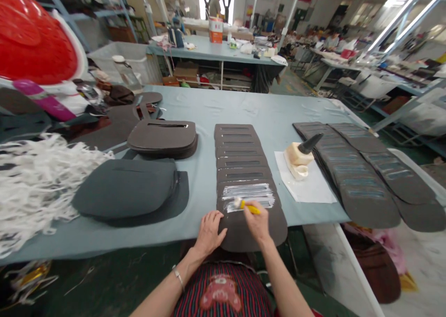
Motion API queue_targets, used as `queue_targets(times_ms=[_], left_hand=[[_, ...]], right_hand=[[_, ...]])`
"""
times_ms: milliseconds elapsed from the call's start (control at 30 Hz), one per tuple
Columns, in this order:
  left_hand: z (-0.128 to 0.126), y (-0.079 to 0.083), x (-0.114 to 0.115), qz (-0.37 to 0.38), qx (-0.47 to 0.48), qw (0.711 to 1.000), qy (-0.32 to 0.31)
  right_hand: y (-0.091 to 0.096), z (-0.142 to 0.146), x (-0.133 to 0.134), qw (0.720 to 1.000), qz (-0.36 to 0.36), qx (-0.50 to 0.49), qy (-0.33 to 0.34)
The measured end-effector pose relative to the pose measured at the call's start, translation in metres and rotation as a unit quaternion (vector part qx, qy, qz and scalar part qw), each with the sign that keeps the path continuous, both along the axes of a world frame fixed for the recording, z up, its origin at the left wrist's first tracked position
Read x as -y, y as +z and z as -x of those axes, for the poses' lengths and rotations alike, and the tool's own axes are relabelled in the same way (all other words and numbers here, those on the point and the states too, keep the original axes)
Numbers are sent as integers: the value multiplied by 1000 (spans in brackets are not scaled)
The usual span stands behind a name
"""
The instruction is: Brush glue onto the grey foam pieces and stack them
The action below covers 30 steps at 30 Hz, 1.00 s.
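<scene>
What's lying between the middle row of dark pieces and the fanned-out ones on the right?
In the head view, a white sheet lies there, bearing a cream bottle with a dark nozzle.

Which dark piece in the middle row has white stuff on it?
The nearest piece, under the brush in the right hand; the others are bare.

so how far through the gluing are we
Done: the fanned rows on the right show a sheen around their slots. In hand: the right hand brushes white glue on the nearest piece with a yellow brush, left hand steadying it. Left: the overlapped pieces behind it look dry.
</scene>
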<state>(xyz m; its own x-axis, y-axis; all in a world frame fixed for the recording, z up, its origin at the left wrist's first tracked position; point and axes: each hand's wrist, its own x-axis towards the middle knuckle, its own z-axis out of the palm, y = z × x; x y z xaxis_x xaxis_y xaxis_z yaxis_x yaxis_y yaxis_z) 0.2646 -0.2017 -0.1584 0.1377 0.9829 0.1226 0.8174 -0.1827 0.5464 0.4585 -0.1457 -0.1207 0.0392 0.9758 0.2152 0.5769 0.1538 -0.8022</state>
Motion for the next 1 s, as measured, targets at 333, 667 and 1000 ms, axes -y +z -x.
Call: queue_targets(times_ms=[333, 667, 1000], left_hand=[[-4, -11, 3, -17, -5, 1000, 8], [-10, -9, 2, -5, -18, 1000, 20], [-9, 3, -18, 3, -15, 999, 47]], right_hand=[[-20, -121, -9, 981, 6, 127, -145], [-5, -74, 1, 992, -52, 94, -64], [-6, -120, -44, 988, -16, 89, -125]])
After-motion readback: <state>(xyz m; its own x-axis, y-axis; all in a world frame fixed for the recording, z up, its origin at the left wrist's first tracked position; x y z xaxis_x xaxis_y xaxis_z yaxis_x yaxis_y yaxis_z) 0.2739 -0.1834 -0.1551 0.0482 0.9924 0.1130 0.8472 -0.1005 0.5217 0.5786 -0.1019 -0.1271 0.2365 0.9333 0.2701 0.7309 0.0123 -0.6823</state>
